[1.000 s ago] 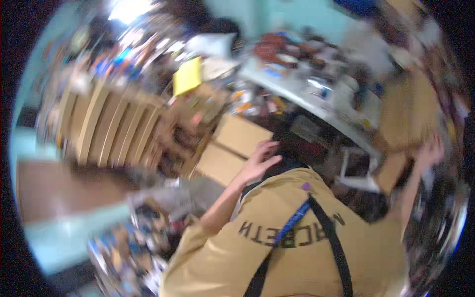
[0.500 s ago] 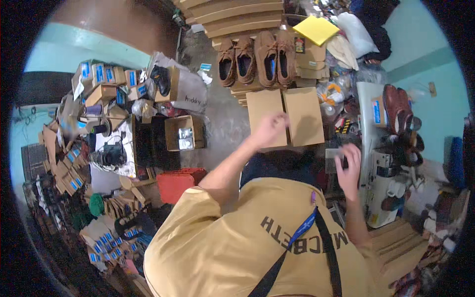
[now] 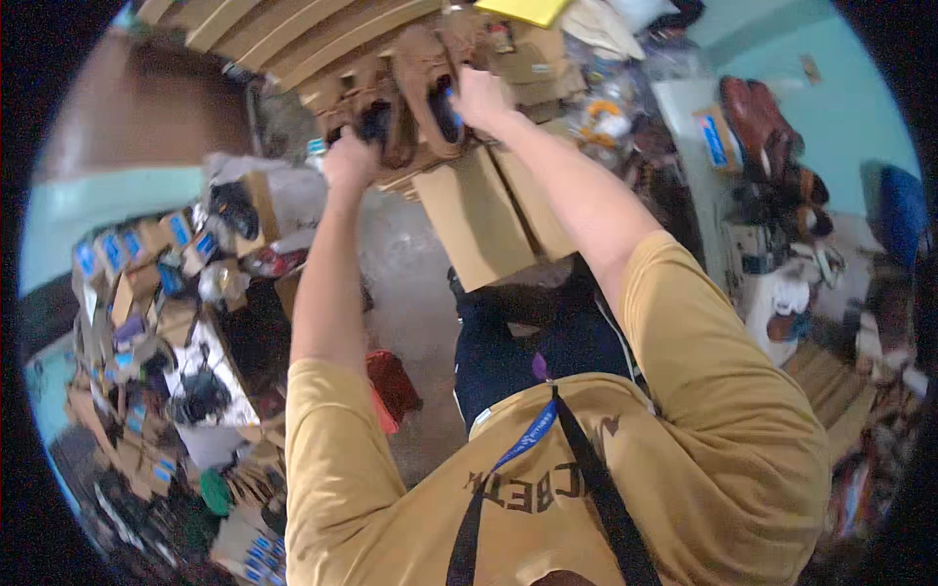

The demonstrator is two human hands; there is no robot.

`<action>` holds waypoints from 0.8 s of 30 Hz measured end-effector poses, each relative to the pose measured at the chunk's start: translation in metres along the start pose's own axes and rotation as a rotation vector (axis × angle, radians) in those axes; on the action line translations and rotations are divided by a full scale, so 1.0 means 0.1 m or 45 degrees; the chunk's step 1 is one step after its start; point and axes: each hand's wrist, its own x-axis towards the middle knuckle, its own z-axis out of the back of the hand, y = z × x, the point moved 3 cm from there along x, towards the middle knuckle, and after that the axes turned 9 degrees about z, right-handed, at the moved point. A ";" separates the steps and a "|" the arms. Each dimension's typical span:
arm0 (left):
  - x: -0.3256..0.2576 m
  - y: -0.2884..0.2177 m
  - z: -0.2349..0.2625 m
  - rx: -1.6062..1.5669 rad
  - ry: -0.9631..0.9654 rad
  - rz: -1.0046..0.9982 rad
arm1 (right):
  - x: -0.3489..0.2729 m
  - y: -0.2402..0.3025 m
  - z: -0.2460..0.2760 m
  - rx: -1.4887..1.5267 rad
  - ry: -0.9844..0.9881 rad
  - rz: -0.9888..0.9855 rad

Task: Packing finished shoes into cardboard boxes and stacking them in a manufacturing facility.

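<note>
Two pairs of brown moccasin-style shoes stand side by side in front of me. At their left end, my left hand (image 3: 352, 159) is closed at the heel of the outermost shoe (image 3: 342, 109). My right hand (image 3: 484, 101) reaches over to the right end, its fingers closed at the back of the rightmost shoe (image 3: 467, 44) and covering its opening. Between my hands are two more shoes, one a brown shoe (image 3: 426, 73) with a dark insole. Closer to me lies a tan cardboard box (image 3: 469, 220) with a dark gap down its middle. Motion blurs my fingers.
Stacked cardboard (image 3: 293, 39) lies beyond the shoes, with a yellow sheet (image 3: 523, 8) at the top. Dark red shoes (image 3: 757, 122) stand on the right. Small boxes (image 3: 137, 249) crowd the left, near a red stool (image 3: 393, 389).
Both my hands have gone forward to the shoes, the right leaving the side and the left leaving the cardboard box. My view has turned, shifting the shoes left and up in the picture.
</note>
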 end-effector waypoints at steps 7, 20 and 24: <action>-0.55 0.26 0.26 -0.378 -0.353 -0.057 | -1.11 -0.61 0.55 0.291 -0.300 -0.041; -2.26 -1.03 -0.04 -1.031 0.184 -0.391 | -2.45 -1.96 -1.16 0.158 0.277 -0.237; -2.13 -1.88 0.04 -0.905 0.261 -0.675 | -2.66 -1.84 -0.65 0.384 -0.019 -0.131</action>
